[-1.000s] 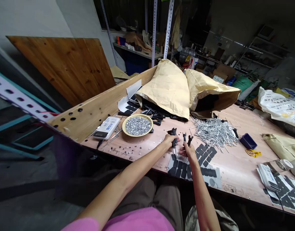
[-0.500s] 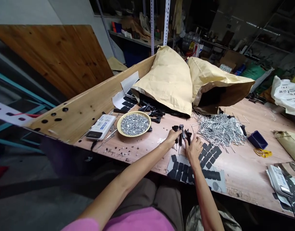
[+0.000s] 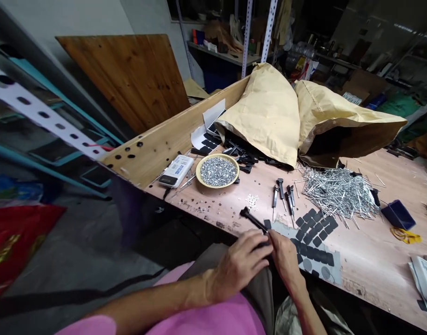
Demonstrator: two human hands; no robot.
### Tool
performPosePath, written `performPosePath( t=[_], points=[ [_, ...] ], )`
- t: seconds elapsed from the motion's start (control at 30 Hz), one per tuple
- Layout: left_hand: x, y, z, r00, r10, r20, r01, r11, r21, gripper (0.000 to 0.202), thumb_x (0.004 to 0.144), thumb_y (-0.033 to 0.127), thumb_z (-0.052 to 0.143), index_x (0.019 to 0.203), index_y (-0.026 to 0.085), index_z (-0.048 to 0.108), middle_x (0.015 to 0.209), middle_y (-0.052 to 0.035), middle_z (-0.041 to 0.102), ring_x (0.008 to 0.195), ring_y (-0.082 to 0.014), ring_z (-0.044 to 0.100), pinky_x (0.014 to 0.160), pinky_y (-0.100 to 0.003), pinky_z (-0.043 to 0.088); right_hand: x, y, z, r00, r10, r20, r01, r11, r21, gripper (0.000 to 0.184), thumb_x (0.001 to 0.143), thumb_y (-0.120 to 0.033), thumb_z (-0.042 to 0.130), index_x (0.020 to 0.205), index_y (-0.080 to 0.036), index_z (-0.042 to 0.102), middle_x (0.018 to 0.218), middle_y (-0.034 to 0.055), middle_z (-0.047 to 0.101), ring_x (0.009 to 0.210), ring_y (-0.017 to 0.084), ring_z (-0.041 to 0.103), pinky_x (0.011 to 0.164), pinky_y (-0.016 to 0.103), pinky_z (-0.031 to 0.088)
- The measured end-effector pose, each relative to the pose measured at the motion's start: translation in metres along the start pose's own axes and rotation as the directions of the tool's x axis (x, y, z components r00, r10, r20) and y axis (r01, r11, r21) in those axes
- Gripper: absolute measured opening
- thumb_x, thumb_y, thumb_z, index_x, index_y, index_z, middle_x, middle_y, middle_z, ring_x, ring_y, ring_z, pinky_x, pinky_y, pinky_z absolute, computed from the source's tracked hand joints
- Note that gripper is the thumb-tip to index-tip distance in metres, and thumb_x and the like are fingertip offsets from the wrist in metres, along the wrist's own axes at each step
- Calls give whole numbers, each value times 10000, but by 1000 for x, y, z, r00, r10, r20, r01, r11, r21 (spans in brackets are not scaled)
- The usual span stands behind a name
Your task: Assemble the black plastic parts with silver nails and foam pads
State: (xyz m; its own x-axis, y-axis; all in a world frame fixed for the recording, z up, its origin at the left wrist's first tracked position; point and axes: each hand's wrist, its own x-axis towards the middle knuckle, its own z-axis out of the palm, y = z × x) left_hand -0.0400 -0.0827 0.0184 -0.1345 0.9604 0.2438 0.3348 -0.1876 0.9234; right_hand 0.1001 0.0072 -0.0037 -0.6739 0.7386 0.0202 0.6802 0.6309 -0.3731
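Note:
Both hands meet at the near edge of the wooden table (image 3: 367, 260), close to my body. My left hand (image 3: 239, 265) is closed around the lower end of a black plastic part with a metal pin (image 3: 252, 220) that sticks up and to the left. My right hand (image 3: 286, 258) pinches the same part from the right side. Just beyond the hands lies a grey sheet of black adhesive pads (image 3: 313, 242). Several more black parts with pins (image 3: 283, 193) lie loose on the table farther out.
A yellow dish of small silver bits (image 3: 217, 171), a white scale (image 3: 176, 170), a pile of metal pins (image 3: 339, 191), a blue tray (image 3: 397, 215), yellow rubber bands (image 3: 405, 235). Two large paper sacks (image 3: 269, 111) lie behind with black parts spilling out. A wooden board (image 3: 130, 79) leans at left.
Both hands drew back from the middle of the table to its near edge, carrying one black part. Other black parts stayed lying on the table. The view swung left.

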Motion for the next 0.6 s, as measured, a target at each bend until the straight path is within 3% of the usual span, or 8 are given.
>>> performPosePath(
  t=[0.07,0.13,0.2,0.27,0.33,0.43,0.5,0.6],
  points=[
    [-14,-2,-4,991,123,50,-132,949,285,313,862,224,525,1167,253,589,1168,-89,622,1153,-245,516,1034,-471,347,-2,-10,-9,983,-110,144,114,993,-15,250,881,-192,395,742,-205,601,669,41,660,584,155,585,564,246,341],
    [-14,-12,-9,992,98,82,-123,911,395,330,877,209,495,1201,216,556,1074,-96,654,1018,-226,590,933,-443,438,4,-16,-14,965,-148,217,152,988,1,209,873,-193,423,772,-199,606,713,47,676,628,162,610,580,245,363],
    [-9,-26,-14,999,-18,32,7,949,316,256,887,221,466,1089,182,618,921,-81,673,860,-192,620,799,-351,494,17,-15,-15,965,-116,236,100,992,77,147,866,-239,463,861,-204,606,751,32,684,632,156,618,576,238,388],
    [-3,-37,-19,974,-223,-29,224,971,77,238,884,272,457,921,159,664,759,-47,641,687,-142,595,647,-262,483,34,-7,-9,982,-52,184,22,986,164,174,850,-264,500,988,-210,591,835,28,689,629,145,617,586,236,419],
    [2,-41,-26,875,-482,36,476,846,-242,290,860,366,473,884,142,655,613,10,548,469,-75,467,461,-197,380,52,2,1,997,9,73,-22,984,176,229,851,-245,496,1057,-197,586,915,53,680,680,150,624,636,248,443],
    [7,-39,-34,677,-692,252,692,481,-538,425,776,468,546,1041,141,598,521,90,412,334,-11,215,356,-159,147,72,8,21,998,52,-21,-51,998,43,232,886,-225,449,1033,-193,626,933,74,660,795,174,627,678,251,433],
    [11,-38,-37,620,-721,308,714,358,-601,523,715,475,608,1123,151,559,504,108,387,331,0,171,365,-158,84,80,5,32,998,66,19,-65,995,-82,223,896,-224,445,1005,-216,639,920,64,650,796,177,621,625,241,406],
    [14,-40,-40,602,-724,337,720,309,-621,602,680,458,646,1186,150,540,487,115,370,334,3,166,378,-167,52,86,-1,41,993,104,57,-89,972,-218,217,892,-165,436,936,-216,642,921,70,636,748,175,605,567,247,362]
  ],
)
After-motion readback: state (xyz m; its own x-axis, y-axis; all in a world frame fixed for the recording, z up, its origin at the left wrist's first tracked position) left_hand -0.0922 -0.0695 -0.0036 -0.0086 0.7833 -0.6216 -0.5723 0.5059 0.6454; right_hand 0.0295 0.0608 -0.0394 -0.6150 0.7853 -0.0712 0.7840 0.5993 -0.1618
